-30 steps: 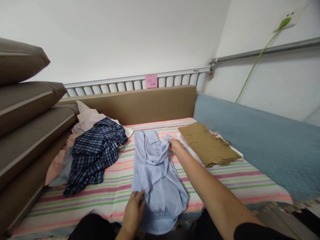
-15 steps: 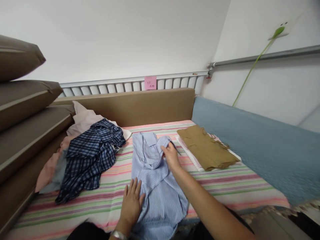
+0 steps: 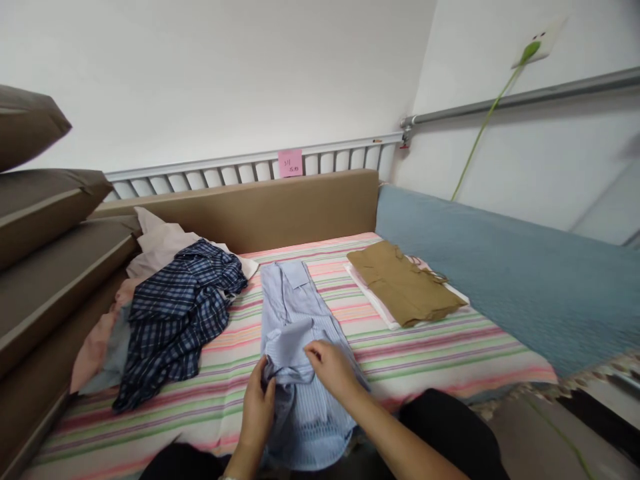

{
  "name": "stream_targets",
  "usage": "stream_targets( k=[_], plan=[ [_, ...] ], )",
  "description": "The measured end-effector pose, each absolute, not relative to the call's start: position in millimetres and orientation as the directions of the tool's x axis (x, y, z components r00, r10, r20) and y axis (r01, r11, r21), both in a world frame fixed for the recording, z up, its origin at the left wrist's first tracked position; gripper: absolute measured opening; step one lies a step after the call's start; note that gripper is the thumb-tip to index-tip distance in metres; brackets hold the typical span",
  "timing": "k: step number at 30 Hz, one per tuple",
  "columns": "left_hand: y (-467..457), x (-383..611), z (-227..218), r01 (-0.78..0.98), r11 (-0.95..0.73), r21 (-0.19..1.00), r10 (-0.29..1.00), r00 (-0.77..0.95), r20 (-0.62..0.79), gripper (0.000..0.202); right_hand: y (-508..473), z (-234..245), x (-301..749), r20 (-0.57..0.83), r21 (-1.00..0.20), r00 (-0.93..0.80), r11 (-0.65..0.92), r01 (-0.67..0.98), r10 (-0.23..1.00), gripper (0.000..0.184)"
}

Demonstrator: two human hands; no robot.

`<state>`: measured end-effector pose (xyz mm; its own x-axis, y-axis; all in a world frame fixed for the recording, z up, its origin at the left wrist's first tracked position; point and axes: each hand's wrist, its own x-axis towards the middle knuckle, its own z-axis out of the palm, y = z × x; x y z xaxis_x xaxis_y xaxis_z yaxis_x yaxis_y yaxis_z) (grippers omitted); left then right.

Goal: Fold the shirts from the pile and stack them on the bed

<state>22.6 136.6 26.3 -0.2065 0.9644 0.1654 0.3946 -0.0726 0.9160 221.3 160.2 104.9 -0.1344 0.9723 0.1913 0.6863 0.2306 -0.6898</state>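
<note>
A light blue striped shirt (image 3: pixel 295 313) lies lengthwise on the striped sheet (image 3: pixel 425 353), collar at the far end. Its sleeve is folded back over the lower body of the shirt. My left hand (image 3: pixel 259 407) pinches the left edge of that folded sleeve. My right hand (image 3: pixel 331 365) grips the sleeve's right side, fingers curled on the cloth. Both hands are close together near the front edge of the bed.
A heap with a dark blue plaid shirt (image 3: pixel 175 313) and pale pink garments lies at the left. A folded tan garment (image 3: pixel 403 283) rests on white and pink folded cloth at the right. Brown cushions (image 3: pixel 45 247) are stacked left; a blue blanket (image 3: pixel 500 273) lies right.
My right hand carried the sleeve from beside the collar down toward me and folded it over the shirt's lower body. My left hand left the hem and took hold of the sleeve.
</note>
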Motion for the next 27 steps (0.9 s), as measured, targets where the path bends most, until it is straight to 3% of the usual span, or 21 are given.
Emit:
stream_targets(
  k=[2,4,6,8,11,14,18,20,23,27],
  plan=[
    [134.2,26.7,28.2,0.413,-0.071,0.908,0.965,-0.202,0.168,0.048,175.1,109.3,231.5,0.226,-0.690,-0.061,0.204,0.695,0.972,0.027],
    [133.1,29.6,29.3,0.432,-0.078,0.898,0.966,-0.190,0.175,0.048,189.1,109.0,233.8,0.260,-0.635,-0.059,0.216,0.742,0.964,0.042],
    [132.6,30.6,29.4,0.438,-0.081,0.895,0.965,-0.191,0.181,0.047,201.4,106.4,227.3,0.261,-0.540,-0.137,0.263,0.799,0.955,0.059],
    [131.4,29.9,29.0,0.439,-0.086,0.894,0.962,-0.198,0.190,0.044,212.0,104.5,215.0,0.219,-0.457,-0.249,0.325,0.828,0.943,0.066],
    [127.3,25.5,30.9,0.442,-0.105,0.891,0.960,-0.188,0.206,0.038,223.1,109.4,197.1,0.154,-0.372,-0.379,0.409,0.833,0.912,0.040],
    [121.6,18.3,39.3,0.429,-0.096,0.898,0.958,-0.206,0.201,0.037,221.8,124.9,191.4,0.177,-0.333,-0.416,0.452,0.828,0.892,0.021],
    [119.1,13.9,60.6,0.399,-0.079,0.914,0.927,-0.307,0.214,0.040,194.8,141.8,198.7,0.348,-0.315,-0.424,0.530,0.787,0.836,0.019],
    [121.8,17.3,71.2,0.432,-0.128,0.893,0.924,-0.275,0.266,0.041,175.3,139.9,202.2,0.394,-0.326,-0.410,0.543,0.774,0.822,0.019],
    [127.6,26.9,79.4,0.513,-0.196,0.835,0.936,-0.156,0.316,0.037,149.7,126.6,205.2,0.375,-0.363,-0.391,0.521,0.773,0.840,0.019],
    [129.3,35.2,77.0,0.554,-0.224,0.802,0.953,-0.049,0.300,0.013,133.1,117.3,210.9,0.250,-0.414,-0.404,0.474,0.777,0.880,0.016]
  ],
)
